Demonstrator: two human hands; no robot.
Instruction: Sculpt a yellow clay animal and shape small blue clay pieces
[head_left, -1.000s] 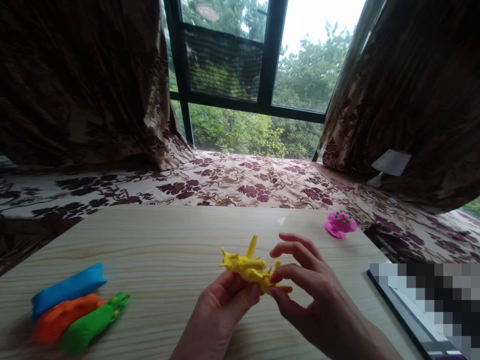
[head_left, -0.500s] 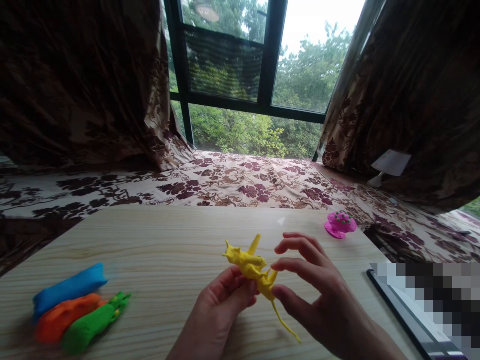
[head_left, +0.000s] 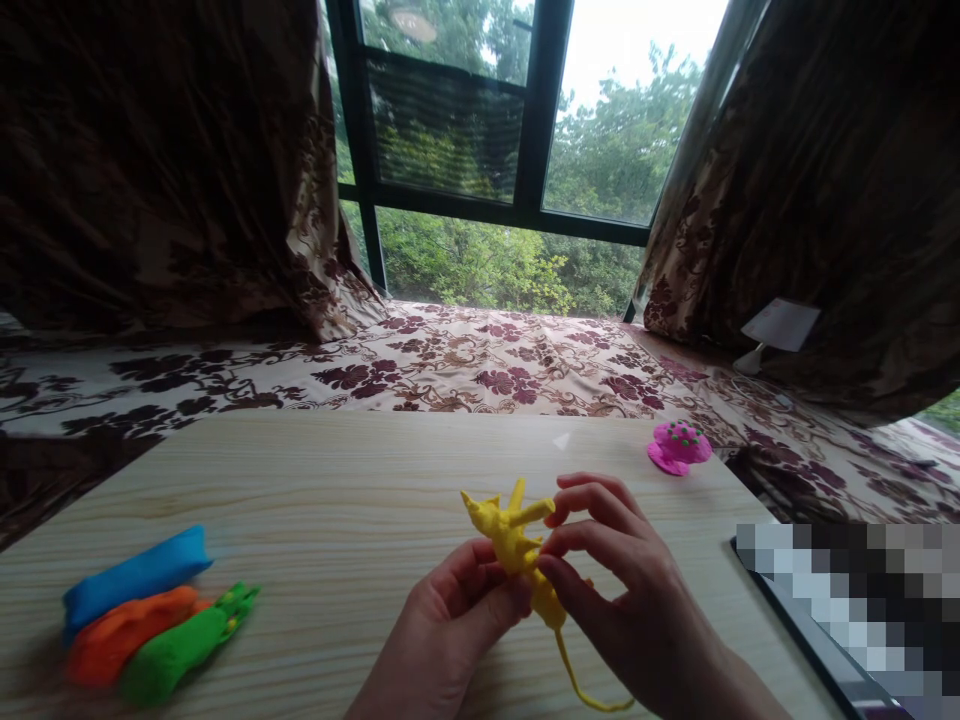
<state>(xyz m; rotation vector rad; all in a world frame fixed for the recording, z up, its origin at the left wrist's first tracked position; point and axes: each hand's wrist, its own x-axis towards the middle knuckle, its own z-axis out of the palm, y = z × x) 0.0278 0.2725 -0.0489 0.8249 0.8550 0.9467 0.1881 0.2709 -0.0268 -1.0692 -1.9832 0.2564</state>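
Note:
A yellow clay animal figure with pointed ears, stubby legs and a long thin tail is held above the table. My left hand grips its body between thumb and fingers from the left. On the other side, my right hand has its thumb and index finger pinched together at the figure's side, the other fingers curled near a raised leg. Part of the body is hidden behind the fingers. The tail hangs down and curves to the right below my right hand.
On the wooden table, blue, orange and green clay pieces lie at the left. A pink clay piece with green dots stands at the back right. A dark-edged flat device, partly blurred out, lies at the right.
The yellow figure has turned and shifted slightly down and right, its tail swinging right. My right thumb and index finger have come together at its side.

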